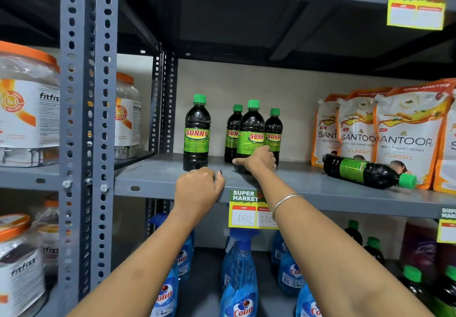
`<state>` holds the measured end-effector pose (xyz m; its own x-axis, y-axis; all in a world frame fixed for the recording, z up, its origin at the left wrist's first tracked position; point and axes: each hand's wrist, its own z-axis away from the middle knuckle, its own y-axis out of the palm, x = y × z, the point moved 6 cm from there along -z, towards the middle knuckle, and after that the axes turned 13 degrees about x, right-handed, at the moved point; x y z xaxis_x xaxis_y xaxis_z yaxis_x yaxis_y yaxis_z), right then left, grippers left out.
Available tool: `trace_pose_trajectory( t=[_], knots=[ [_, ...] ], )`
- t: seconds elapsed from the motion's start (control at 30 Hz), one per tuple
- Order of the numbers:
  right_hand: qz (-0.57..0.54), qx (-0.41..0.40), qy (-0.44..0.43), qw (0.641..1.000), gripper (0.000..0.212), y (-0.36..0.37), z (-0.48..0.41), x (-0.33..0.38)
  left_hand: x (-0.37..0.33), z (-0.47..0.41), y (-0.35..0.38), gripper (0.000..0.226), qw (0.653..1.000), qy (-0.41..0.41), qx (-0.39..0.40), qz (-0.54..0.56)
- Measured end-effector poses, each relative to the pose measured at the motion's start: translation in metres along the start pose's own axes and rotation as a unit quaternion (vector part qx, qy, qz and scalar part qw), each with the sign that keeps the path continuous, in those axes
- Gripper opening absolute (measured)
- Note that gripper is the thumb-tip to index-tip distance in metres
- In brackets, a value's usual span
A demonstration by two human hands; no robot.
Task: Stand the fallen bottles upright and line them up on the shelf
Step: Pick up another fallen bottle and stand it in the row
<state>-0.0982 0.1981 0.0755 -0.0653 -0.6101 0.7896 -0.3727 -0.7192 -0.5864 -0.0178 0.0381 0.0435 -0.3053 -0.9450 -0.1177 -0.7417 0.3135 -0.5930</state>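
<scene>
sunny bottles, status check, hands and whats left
Right hand on front bottle; left hand on shelf edge. Four upright. One fallen bottle against pouches.

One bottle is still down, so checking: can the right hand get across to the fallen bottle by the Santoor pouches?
Probably yes. The fallen bottle lies on open shelf with nothing between it and the right hand, but that hand must first release the upright bottle.
</scene>
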Motion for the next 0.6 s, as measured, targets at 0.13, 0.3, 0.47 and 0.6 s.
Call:
trace_pose_trajectory(
  t=[0.13,0.3,0.47,0.6],
  knots=[
    [-0.002,0.024,-0.002,1.0,0.094,0.0033,-0.0015,-0.0006,0.0002,0.0,0.0006,0.053,1.0,0.001,0.0,0.001],
    [-0.024,0.047,-0.003,0.999,0.08,0.0056,-0.0042,-0.0012,-0.0004,-0.0001,-0.0001,0.05,1.0,0.001,0.0,-0.003],
    [-0.002,0.019,-0.001,1.0,0.086,0.0034,-0.003,-0.001,0.0,-0.0004,-0.0002,0.05,1.0,-0.002,0.001,-0.007],
    [0.001,0.015,-0.001,1.0,0.089,0.0028,-0.0031,-0.001,0.0005,-0.0002,-0.0002,0.051,1.0,0.001,-0.002,-0.006]
  ],
)
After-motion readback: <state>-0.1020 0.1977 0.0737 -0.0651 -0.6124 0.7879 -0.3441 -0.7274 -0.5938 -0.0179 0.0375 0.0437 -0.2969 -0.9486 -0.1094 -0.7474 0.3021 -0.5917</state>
